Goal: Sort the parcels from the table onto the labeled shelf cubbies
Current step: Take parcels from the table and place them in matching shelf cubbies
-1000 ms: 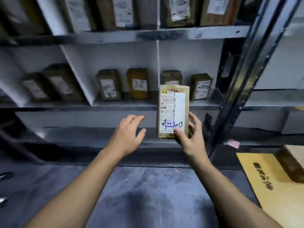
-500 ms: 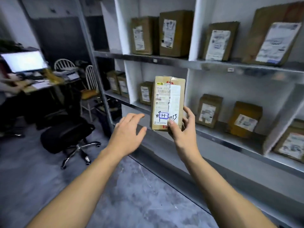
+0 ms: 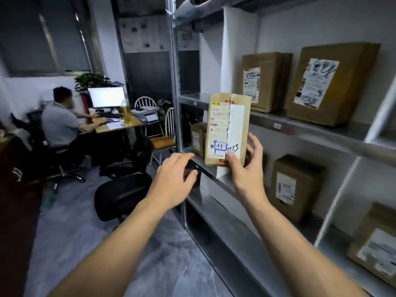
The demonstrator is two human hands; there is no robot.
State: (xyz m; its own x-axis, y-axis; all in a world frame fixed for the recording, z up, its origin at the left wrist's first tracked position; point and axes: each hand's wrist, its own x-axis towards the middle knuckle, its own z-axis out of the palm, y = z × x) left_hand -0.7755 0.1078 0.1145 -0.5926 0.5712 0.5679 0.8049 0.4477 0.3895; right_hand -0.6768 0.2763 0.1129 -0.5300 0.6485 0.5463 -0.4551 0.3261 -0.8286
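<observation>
My right hand (image 3: 246, 168) grips the lower end of a tall brown cardboard parcel (image 3: 227, 127), held upright in front of the shelf unit (image 3: 300, 133). Its white label carries a barcode and a handwritten mark boxed in blue. My left hand (image 3: 173, 181) hovers open just left of and below the parcel, fingers spread, touching nothing. Several other brown parcels stand in the cubbies: two large ones (image 3: 330, 84) on the upper shelf and more (image 3: 293, 187) on the shelf below.
A metal shelf post (image 3: 176, 99) rises just left of the parcel. A black office chair (image 3: 126, 189) stands on the grey floor near my left arm. Further left a person (image 3: 62, 125) sits at a desk with a monitor (image 3: 106, 97); white chairs (image 3: 165, 129) stand behind.
My view has swung left along the shelving, bringing the office desk and seated person into sight. The parcel stays upright in my right hand; my left hand keeps hovering open beside it.
</observation>
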